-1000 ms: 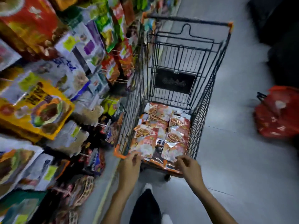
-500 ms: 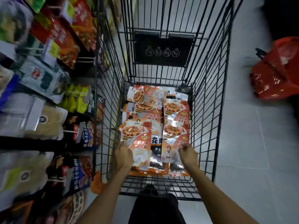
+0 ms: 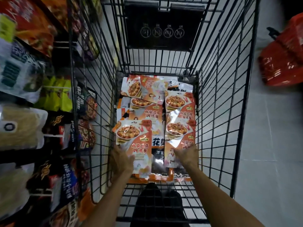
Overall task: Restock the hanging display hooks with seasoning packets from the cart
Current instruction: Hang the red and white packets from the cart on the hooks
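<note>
Beside the display point(image 3: 23, 74), deep in the cart point(image 3: 91, 102) now, the left hand point(image 3: 121, 159) has come down on one packet point(image 3: 133, 141) and the right hand point(image 3: 186, 155) on a second packet point(image 3: 190, 138), apart, grip untellable; pickup from its floor seems imminent.

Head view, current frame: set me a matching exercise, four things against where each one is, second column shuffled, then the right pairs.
Things
1. left hand
2. right hand
3. red basket
4. black sign

Places
A. on the floor, right of the cart
B. on the near right packet in the cart
C. on the cart's far end wall
D. on the near left packet in the cart

Pairs: 1-D, 2-B, 3-A, 4-C
</note>
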Demonstrator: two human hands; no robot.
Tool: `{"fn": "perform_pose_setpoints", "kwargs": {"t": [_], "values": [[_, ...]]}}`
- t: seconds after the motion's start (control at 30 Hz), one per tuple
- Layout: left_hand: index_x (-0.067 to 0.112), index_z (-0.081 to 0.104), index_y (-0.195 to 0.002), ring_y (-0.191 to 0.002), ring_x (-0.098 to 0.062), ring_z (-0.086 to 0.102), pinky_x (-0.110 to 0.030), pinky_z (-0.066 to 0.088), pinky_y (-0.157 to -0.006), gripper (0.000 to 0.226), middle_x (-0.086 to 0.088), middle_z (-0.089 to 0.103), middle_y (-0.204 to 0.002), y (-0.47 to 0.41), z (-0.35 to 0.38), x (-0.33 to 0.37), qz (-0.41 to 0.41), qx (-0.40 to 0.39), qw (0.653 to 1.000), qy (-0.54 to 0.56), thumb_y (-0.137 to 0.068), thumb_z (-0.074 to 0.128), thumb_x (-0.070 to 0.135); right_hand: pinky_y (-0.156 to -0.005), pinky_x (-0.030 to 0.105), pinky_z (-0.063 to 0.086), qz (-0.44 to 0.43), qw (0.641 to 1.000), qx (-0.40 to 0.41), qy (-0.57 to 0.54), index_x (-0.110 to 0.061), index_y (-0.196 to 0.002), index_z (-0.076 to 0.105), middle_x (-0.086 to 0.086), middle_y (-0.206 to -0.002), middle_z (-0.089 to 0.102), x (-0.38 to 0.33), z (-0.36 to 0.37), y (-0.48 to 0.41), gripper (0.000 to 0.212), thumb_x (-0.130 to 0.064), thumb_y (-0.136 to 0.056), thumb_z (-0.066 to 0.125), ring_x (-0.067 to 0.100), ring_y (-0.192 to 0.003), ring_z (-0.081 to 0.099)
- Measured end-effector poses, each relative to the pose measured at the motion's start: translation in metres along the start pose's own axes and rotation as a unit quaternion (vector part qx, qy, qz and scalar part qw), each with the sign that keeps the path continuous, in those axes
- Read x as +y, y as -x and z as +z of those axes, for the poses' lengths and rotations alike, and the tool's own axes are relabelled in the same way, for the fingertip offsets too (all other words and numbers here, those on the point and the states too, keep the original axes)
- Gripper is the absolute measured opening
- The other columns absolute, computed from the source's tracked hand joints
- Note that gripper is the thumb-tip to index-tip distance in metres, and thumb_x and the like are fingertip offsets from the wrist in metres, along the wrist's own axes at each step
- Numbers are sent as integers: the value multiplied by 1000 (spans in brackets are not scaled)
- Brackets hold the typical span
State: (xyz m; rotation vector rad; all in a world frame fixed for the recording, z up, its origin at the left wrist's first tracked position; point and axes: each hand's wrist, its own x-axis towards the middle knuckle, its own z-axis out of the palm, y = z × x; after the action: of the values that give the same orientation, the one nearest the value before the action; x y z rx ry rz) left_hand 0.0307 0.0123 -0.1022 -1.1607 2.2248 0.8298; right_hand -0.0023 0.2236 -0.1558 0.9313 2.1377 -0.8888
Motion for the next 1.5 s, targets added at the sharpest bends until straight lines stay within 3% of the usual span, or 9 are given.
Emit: {"fn": "perform_pose_setpoints", "kwargs": {"t": [0.27, 0.4, 0.67, 0.73, 0.87, 0.93, 1.07, 1.23, 1.5], "values": [[6, 34, -134, -116, -38, 46, -45, 46, -88, 91, -22, 42, -128, -5, 0, -3, -1, 54, 998, -22, -62, 88, 19, -105, 46, 41, 45, 988, 47, 142, -2, -139, 29, 23, -139, 42, -7, -3, 1, 110, -57, -61, 82, 37, -128, 42], [5, 45, -121, -112, -38, 51, -44, 46, -86, 82, -20, 51, -122, -6, -1, 2, -11, 83, 996, 7, -55, 91, 20, -102, 46, 44, 72, 984, 44, 159, -1, -129, 43, 21, -134, 48, -7, 1, 6, 100, -63, -59, 80, 36, -126, 45], [2, 60, -96, -81, -26, 60, -22, 41, -53, 51, -16, 65, -101, -14, -7, 1, -24, 26, 989, 147, -59, 90, 21, -103, 47, 39, 80, 985, 122, 87, 0, -126, 44, 20, -130, 45, -13, -2, 25, 83, -38, -66, 85, 35, -123, 44], [3, 58, -105, -79, -23, 58, -20, 41, -52, 53, -12, 65, -101, -14, -8, 3, -33, -3, 981, 192, -61, 87, 10, -100, 46, 43, 60, 991, 122, 22, 0, -122, 46, 19, -126, 50, -13, 0, 28, 75, -29, -66, 86, 34, -118, 50], [1, 49, -125, -79, -18, 56, -20, 42, -56, 68, -9, 60, -104, -14, -10, 7, -29, -65, 972, 223, -66, 82, 0, -86, 42, 54, 34, 991, 58, -118, -4, -116, 50, 11, -110, 64, -12, -4, 29, 58, -16, -71, 83, 30, -96, 65], [4, 53, -119, -73, -11, 54, -18, 40, -51, 60, -5, 59, -97, -13, -11, 9, -11, -78, 973, 215, -67, 82, 1, -70, 38, 58, 38, 984, 15, -173, -6, -113, 52, 10, -101, 67, -13, -8, 29, 49, -13, -74, 81, 23, -78, 67], [2, 56, -104, -86, -22, 56, -21, 42, -53, 46, -8, 57, -96, -3, -14, 13, -16, -76, 973, 217, -68, 83, 10, -43, 25, 52, 41, 969, -43, -241, -13, -91, 59, 4, -80, 69, -15, -15, 33, 28, -9, -74, 80, 13, -54, 67], [11, 46, -59, -51, -13, 46, -20, 36, -44, 39, -2, 49, -59, 15, -37, 17, 14, -27, 962, 271, -65, 84, 4, -49, 30, 54, 37, 945, -113, -305, -8, -90, 62, 10, -80, 72, -27, -38, 52, 18, -7, -77, 75, 20, -58, 71], [14, 46, -60, -56, -15, 46, -28, 40, -55, 41, -3, 48, -61, 85, -125, 11, 91, 109, 922, 360, -65, 86, 19, -56, 46, 60, -100, 925, -212, -300, -5, -97, 53, 10, -70, 74, -77, -111, 113, 37, -16, -73, 79, 34, -69, 72]]}}
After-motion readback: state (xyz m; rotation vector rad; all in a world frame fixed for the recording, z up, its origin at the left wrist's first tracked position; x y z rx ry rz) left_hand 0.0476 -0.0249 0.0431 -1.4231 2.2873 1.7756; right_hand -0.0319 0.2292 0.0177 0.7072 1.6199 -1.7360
